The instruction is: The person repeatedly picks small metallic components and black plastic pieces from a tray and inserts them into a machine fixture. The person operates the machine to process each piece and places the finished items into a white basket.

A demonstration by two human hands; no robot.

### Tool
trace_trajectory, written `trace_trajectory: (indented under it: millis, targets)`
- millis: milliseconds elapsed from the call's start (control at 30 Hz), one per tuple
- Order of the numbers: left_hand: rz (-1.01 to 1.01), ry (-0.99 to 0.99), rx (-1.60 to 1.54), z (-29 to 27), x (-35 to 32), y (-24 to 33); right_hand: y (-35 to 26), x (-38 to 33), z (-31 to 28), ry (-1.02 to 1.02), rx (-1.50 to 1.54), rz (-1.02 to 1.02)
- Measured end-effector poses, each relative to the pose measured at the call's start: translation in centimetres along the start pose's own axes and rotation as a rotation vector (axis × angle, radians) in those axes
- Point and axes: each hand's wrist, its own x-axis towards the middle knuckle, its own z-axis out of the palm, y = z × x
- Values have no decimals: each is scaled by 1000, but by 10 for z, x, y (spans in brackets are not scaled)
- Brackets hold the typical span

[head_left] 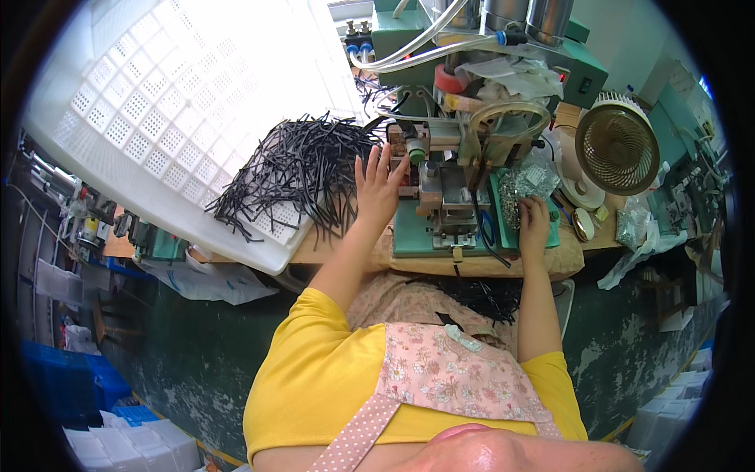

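Note:
My left hand (377, 182) reaches up to the left side of a green bench press machine (440, 197), fingers spread, fingertips by a black cord piece at the machine's jaw; whether it pinches that piece I cannot tell. A heap of short black cord pieces (303, 169) lies just left of it, in a tilted white perforated crate (157, 118). My right hand (533, 220) rests with curled fingers at a pile of small silvery metal parts (523, 185) on the machine's right side, apparently picking at them.
A small round desk fan (617, 145) stands at the right of the machine. Clear hoses (425, 43) run over its top. More black cord pieces (487, 299) lie in my lap. Blue bins (67, 381) and white boxes sit on the floor at lower left.

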Motion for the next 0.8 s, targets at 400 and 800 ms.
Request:
trace_trajectory:
  millis: [400,800]
  targets:
    - [-341,-147,310,-8,21,-129,-32,4,-6,-34,158,186]
    - [-532,-203,48,-36,8,-130,-137,29,-10,-123,385,53]
